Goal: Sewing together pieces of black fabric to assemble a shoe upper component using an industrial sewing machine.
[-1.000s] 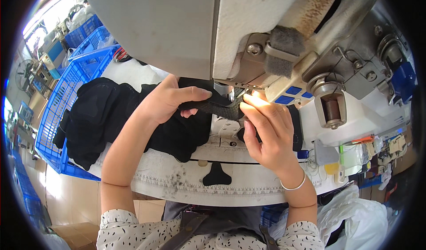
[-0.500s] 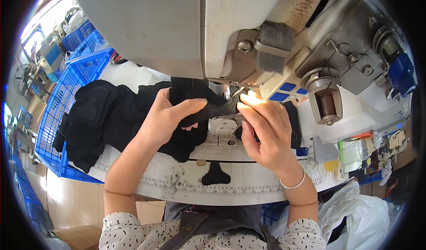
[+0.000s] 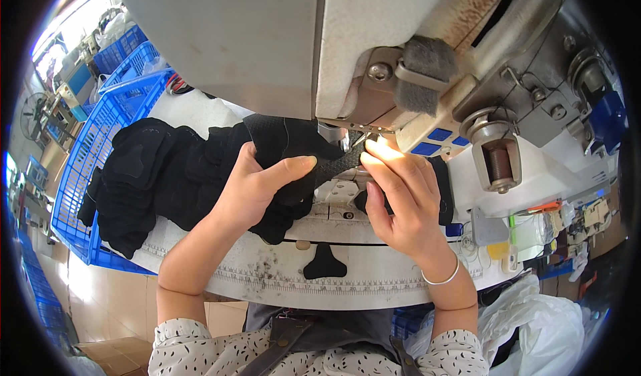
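Black fabric (image 3: 334, 168) runs under the needle area of a sewing machine (image 3: 374, 62), lit by its lamp. My left hand (image 3: 257, 182) grips this fabric on the left, thumb on top and the other fingers hidden beneath. Close to the needle, my right hand (image 3: 404, 199) pinches the fabric's right edge between bent fingers; glare washes out the fingertips. A heap of black fabric pieces (image 3: 160, 169) lies left of my left hand. One small black T-shaped piece (image 3: 325, 262) rests apart on the table near its front edge.
The white table (image 3: 267, 272) has a ruler scale along its curved front edge. Blue crates (image 3: 80, 202) stand at the left. Thread tension dials (image 3: 497, 156) jut out at the right, above assorted small tools (image 3: 534, 229). White plastic bags (image 3: 534, 322) sit at the lower right.
The fabric between my hands lies a little flatter, and my left hand has shifted slightly to the right. The whole view has tilted slightly. Both hands keep their hold.
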A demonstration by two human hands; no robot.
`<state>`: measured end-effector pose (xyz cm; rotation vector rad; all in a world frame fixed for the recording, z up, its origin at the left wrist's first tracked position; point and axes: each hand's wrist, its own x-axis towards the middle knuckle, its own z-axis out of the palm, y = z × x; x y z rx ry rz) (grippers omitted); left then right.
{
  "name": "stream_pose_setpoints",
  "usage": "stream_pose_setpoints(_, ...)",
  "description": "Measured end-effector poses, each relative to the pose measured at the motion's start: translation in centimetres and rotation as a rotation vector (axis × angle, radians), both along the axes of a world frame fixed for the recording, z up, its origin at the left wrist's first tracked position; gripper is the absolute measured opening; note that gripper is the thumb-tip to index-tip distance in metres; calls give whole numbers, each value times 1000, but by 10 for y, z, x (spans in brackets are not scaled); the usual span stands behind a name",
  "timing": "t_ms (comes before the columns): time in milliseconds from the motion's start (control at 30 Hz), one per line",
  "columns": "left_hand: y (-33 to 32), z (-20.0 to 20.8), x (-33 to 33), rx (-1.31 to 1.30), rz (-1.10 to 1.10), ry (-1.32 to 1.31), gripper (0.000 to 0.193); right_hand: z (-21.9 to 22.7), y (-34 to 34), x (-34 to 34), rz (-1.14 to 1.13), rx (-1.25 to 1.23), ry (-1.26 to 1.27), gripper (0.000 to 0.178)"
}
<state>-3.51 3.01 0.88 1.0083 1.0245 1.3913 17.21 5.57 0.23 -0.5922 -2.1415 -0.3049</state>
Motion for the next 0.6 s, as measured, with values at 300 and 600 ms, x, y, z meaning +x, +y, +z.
stream_pose_setpoints(300,-10,-7,5,137,-134,-12,22,0,0,-2,-5,7,13,30)
stream_pose_setpoints(600,-29,-25,30,30,-129,-47,20,6,0,-7,5,28,28,33)
